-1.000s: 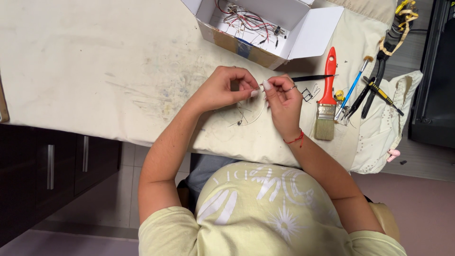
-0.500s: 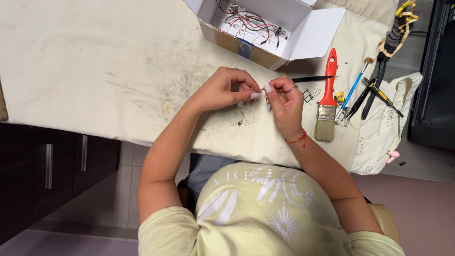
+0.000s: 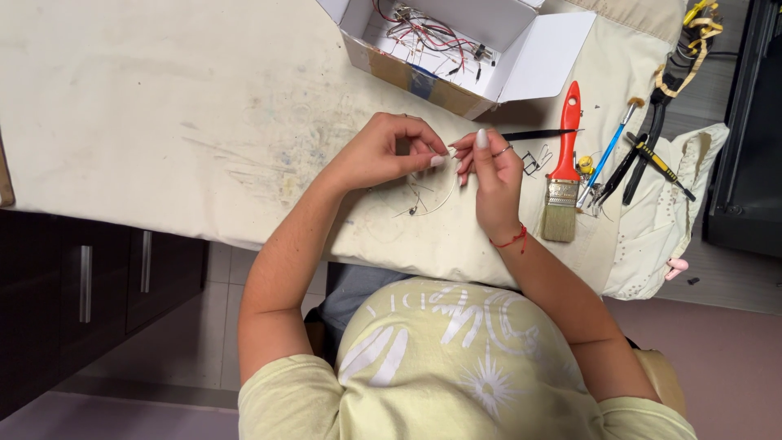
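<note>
Both hands meet over the cloth-covered table [image 3: 163, 98]. The left hand [image 3: 383, 151] is curled, fingertips pinched on a thin wire [image 3: 436, 195] that loops down onto the cloth just below. The right hand [image 3: 489, 167] pinches the same wire from the other side. Just right sits a red-handled paintbrush [image 3: 564, 163], and an open white box [image 3: 456, 41] of wires is up top.

cloth table cover [image 3: 163, 98]: matt, off-white, smudged grey at centre | wires [image 3: 432, 191]: thin, pale, faintly shiny | cardboard box [image 3: 554, 57] at 12 o'clock: smooth white inside, brown raw edge | paintbrush [image 3: 564, 167] at 3 o'clock: glossy red plastic handle, dull metal ferrule, coarse pale bristles | cabinet [image 3: 81, 285] at 8 o'clock: dark, semi-gloss, metal handles
</note>
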